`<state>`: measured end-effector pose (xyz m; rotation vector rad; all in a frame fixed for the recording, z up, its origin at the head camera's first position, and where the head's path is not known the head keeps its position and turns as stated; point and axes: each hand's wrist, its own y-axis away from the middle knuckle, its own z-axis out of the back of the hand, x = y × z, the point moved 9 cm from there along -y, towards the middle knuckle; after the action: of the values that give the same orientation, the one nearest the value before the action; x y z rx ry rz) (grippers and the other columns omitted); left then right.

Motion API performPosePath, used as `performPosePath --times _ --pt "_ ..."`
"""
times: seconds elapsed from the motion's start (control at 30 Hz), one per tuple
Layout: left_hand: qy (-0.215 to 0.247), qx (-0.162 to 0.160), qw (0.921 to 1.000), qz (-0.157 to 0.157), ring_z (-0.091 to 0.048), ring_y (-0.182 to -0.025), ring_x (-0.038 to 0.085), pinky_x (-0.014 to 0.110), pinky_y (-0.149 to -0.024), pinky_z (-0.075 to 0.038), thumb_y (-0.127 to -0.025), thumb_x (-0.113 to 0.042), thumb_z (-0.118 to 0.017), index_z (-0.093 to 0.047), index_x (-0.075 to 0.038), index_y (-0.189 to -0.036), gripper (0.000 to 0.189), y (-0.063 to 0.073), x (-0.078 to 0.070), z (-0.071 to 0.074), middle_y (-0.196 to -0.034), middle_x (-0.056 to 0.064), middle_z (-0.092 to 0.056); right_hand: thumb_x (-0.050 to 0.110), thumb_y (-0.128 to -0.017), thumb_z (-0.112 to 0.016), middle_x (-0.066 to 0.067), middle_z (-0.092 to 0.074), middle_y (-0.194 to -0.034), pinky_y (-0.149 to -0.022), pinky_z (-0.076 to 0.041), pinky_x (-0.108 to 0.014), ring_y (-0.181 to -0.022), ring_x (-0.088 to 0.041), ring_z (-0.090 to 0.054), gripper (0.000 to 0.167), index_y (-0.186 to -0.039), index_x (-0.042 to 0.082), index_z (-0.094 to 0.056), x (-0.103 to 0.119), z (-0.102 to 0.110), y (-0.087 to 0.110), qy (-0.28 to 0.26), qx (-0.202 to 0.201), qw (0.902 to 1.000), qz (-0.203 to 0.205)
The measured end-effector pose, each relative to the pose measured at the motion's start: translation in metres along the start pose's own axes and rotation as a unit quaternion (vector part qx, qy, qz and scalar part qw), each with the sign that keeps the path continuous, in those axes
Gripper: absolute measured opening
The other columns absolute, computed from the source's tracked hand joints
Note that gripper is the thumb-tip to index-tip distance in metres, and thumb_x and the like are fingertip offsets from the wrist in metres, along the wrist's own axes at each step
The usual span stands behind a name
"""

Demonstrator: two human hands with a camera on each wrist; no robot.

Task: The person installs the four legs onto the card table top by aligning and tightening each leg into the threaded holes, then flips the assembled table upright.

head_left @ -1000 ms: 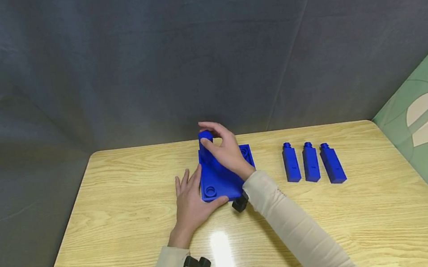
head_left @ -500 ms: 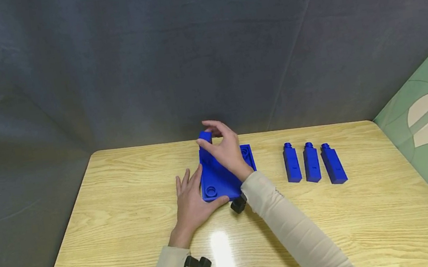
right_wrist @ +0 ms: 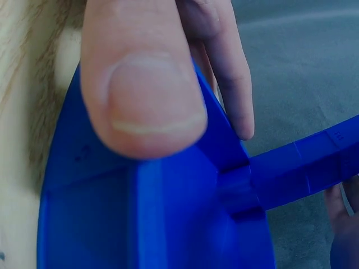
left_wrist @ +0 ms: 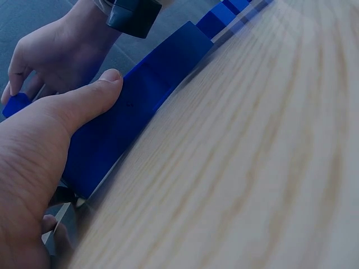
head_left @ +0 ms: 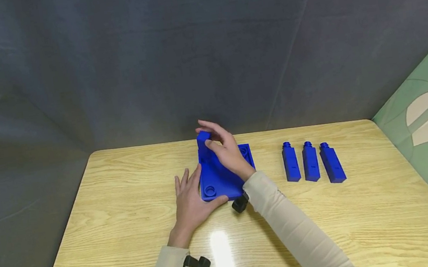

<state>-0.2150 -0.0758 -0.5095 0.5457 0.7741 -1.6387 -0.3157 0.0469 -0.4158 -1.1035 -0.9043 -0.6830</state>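
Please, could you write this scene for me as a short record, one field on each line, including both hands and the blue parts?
Surface: wooden table
Base: blue tray, flat on the table
Left hand: thumb against the tray's near edge, index finger at its left edge
Right hand: holds an upright blue post at the tray's far-left corner
Loose parts: three other posts, lying apart to the tray's right, narrow ends pointing away from the person
Unclear: whether the held post is fully seated
Backdrop: dark cloth
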Motion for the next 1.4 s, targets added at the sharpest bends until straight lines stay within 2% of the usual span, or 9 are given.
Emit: performPosePath --times 0.17,0.4,0.6,1.0,1.2,1.4 --pt "-0.001 0.001 1.0 0.004 -0.022 -0.169 0.043 0.06 -0.138 0.005 -0.079 -0.068 -0.091 -0.034 -0.01 -0.175 0.126 0.001 0.002 0.0 -0.176 0.009 -0.043 -0.001 -0.107 -0.069 -0.029 -0.07 -0.14 -0.109 -0.055 -0.06 -0.126 -0.041 -0.069 0.048 -0.154 -0.002 -0.061 -0.002 0.004 -0.001 0.026 -0.036 0.999 0.006" --pt "-0.003 0.004 1.0 0.001 -0.022 -0.169 0.043 0.06 -0.138 0.006 -0.08 -0.069 -0.089 -0.033 -0.011 -0.176 0.125 0.0 0.002 -0.002 -0.176 0.008 -0.043 0.009 -0.103 -0.081 -0.02 -0.074 -0.133 -0.106 -0.057 -0.051 -0.117 -0.033 -0.07 0.049 -0.149 0.005 -0.068 -0.004 0.011 0.003 0.093 -0.081 0.9923 -0.011" --pt "-0.005 0.005 1.0 0.001 -0.021 -0.169 0.043 0.06 -0.138 0.005 -0.08 -0.069 -0.09 -0.033 -0.012 -0.176 0.125 0.0 0.001 -0.002 -0.176 0.008 -0.043 0.012 -0.102 -0.083 -0.016 -0.075 -0.129 -0.105 -0.057 -0.049 -0.115 -0.032 -0.071 0.048 -0.147 0.003 -0.069 -0.002 0.012 0.004 0.115 -0.093 0.9889 -0.01" --pt "-0.014 -0.003 0.9999 0.002 -0.024 -0.168 0.044 0.06 -0.139 0.003 -0.078 -0.071 -0.091 -0.036 -0.01 -0.174 0.127 0.0 0.0 0.0 -0.176 0.01 -0.044 0.01 -0.1 -0.084 -0.018 -0.075 -0.127 -0.1 -0.061 -0.052 -0.114 -0.034 -0.073 0.046 -0.144 0.006 -0.071 0.003 0.009 0.006 0.135 -0.119 0.9836 -0.009" --pt "-0.017 -0.001 0.9998 0.006 -0.024 -0.168 0.043 0.059 -0.139 0.003 -0.078 -0.07 -0.09 -0.036 -0.01 -0.174 0.127 0.0 0.0 0.0 -0.175 0.011 -0.044 0.011 -0.102 -0.082 -0.019 -0.073 -0.132 -0.105 -0.059 -0.054 -0.123 -0.035 -0.07 0.057 -0.155 0.004 -0.061 0.001 0.009 0.011 0.108 -0.121 0.9862 -0.035" --pt "-0.009 -0.002 0.9999 0.005 -0.024 -0.168 0.044 0.06 -0.139 0.004 -0.078 -0.069 -0.091 -0.036 -0.009 -0.174 0.126 0.0 0.0 0.001 -0.175 0.011 -0.045 0.012 -0.106 -0.077 -0.02 -0.069 -0.139 -0.113 -0.052 -0.054 -0.132 -0.034 -0.064 0.064 -0.164 0.006 -0.051 0.004 0.018 0.029 0.086 -0.117 0.988 -0.053"
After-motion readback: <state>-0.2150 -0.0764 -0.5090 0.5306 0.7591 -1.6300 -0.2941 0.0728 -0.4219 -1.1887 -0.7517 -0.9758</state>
